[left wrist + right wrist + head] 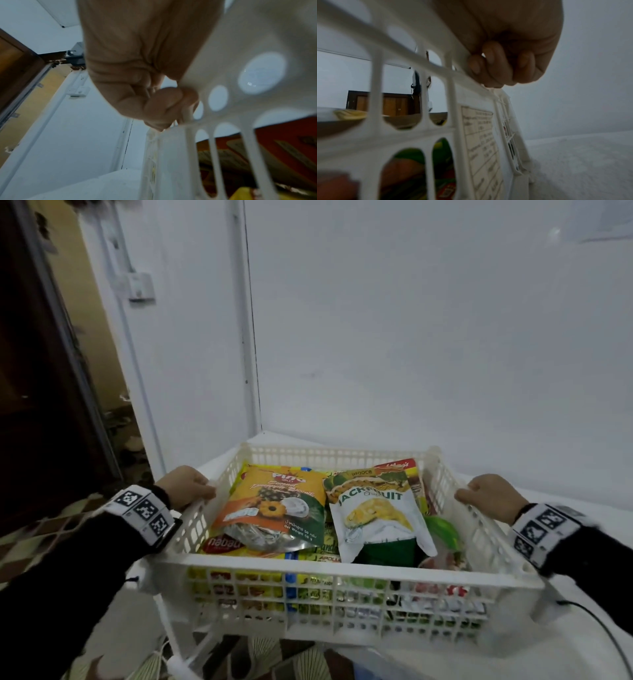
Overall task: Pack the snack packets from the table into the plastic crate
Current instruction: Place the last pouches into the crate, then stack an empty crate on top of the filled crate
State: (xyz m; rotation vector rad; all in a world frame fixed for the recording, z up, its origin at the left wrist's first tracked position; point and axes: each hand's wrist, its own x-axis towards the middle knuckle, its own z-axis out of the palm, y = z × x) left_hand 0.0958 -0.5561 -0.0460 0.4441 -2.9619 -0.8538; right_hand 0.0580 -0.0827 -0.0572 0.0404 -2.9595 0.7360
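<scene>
Lower snack packets (329, 590) half-hidden behind crate (342, 563) lattice, labels unreadable

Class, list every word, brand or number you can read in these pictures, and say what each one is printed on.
"JACKFRUIT": white pouch in the crate.
"Pineapple Biscuits", "Net Weight 50 g": orange packet; its brand is blurred.
"nabati": red packet under it.
"APOLLO": yellow packet at the near rim, partly hidden.
Red packet at the back: script cut off.
Table on the label in the right wrist view: too blurred.
</scene>
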